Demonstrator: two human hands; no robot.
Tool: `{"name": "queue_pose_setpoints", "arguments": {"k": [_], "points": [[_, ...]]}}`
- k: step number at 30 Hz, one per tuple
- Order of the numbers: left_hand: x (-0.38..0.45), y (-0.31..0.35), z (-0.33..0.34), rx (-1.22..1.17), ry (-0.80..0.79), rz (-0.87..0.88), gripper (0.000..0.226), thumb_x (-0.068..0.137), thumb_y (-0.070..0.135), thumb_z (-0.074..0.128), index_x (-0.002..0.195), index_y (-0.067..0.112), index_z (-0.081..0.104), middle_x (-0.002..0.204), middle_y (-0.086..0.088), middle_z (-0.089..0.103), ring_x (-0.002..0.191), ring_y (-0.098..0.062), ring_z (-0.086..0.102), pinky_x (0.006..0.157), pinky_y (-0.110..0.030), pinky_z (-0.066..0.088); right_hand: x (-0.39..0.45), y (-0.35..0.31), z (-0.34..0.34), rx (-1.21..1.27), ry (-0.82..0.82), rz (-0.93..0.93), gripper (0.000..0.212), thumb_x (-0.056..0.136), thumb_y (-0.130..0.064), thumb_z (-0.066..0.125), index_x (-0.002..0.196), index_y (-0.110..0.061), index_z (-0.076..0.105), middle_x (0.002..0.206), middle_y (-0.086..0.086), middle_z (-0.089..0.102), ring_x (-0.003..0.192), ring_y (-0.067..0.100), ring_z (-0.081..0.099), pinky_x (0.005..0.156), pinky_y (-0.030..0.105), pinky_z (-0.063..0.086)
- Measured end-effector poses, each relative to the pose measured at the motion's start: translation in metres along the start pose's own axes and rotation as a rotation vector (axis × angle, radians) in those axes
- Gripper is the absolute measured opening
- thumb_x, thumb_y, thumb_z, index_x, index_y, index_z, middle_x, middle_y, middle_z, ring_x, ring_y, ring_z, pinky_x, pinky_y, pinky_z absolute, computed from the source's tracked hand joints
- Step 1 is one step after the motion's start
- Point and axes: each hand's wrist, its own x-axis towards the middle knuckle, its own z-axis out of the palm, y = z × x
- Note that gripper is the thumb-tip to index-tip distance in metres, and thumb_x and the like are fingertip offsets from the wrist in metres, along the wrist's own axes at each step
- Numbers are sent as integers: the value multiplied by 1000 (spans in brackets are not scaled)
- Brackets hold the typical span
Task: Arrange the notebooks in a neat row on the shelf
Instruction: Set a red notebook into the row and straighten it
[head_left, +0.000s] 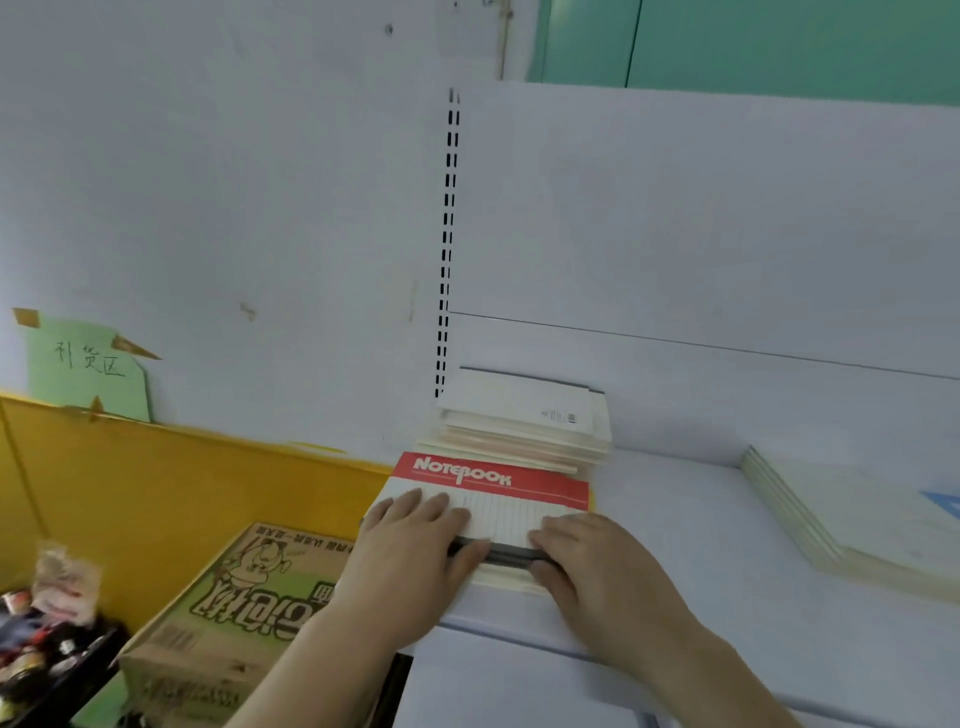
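Both hands are laid on the near stack of notebooks (498, 514) at the left front of the shelf (701, 571): the left hand (410, 545) and right hand (597, 561) are curled over its front edge, fingers on top, thumbs below. A second stack (519, 421) is set just behind, a third pile (841, 519) well apart. Slippage of loose lower copies is judged likely if lifted unevenly. A cardboard box (228, 618) is noted below, closed, contents unseen.
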Motion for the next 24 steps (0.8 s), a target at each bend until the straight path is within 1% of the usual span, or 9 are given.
{"name": "queue_pose_setpoints", "arguments": {"k": [2,4,8,11,14,17,19,21,24], "points": [[0,-5,0,-55,37,16,85,81,73,-1,133,35,54,140,14,53,139,-14,37,116,-33,22,0,-2,-4,-7,62,-9,38,94,-42,31,86,-26,66,89,-9,67,84,13,57,75,28,45],[2,-8,3,-92,69,35,79,84,73,4,122,34,61,128,16,59,129,-11,46,111,-31,28,-1,-4,-8,-51,114,26,38,94,-40,31,80,-26,64,83,-8,67,77,14,59,66,28,45],[4,-9,6,-100,118,65,50,97,65,27,116,33,61,118,19,62,117,-6,52,105,-27,36,-2,-11,-8,-102,78,41,42,93,-55,40,109,-26,66,113,-11,66,105,10,60,87,24,51],[3,-9,5,-162,170,65,47,98,63,31,119,34,60,117,19,63,116,-6,54,103,-26,38,-3,-7,-6,-90,18,28,43,96,-51,29,94,-28,65,98,-12,67,91,11,61,79,26,48],[5,-3,1,-254,333,0,58,96,65,31,131,26,58,134,8,59,133,-16,47,113,-36,35,-3,-7,-13,-201,224,49,38,94,-42,35,71,-28,62,67,-9,65,58,14,58,53,27,41],[4,12,-17,-325,632,-143,66,91,61,46,141,17,46,145,-4,47,139,-24,37,111,-41,35,-5,-14,-24,-185,462,38,34,95,-34,40,72,-23,63,60,-5,61,50,20,55,49,28,41],[-3,26,-33,-574,542,-242,78,86,68,46,147,20,36,149,1,41,138,-18,38,111,-37,37,-6,-18,-29,-177,597,27,33,97,-31,43,78,-18,67,62,-2,63,52,21,56,50,30,43],[-8,42,-44,-1009,247,-339,81,82,76,45,143,24,42,138,8,56,125,-12,54,106,-41,47,-7,-28,-25,-162,656,-34,28,97,-27,47,85,-15,70,69,-1,65,59,20,57,56,31,44],[-8,54,-37,-1364,137,-447,26,99,40,53,119,24,57,103,7,72,96,-13,69,89,-42,58,-10,-42,-7,33,491,-174,29,101,-28,43,107,-15,68,99,-2,70,88,15,63,78,27,49]]}}
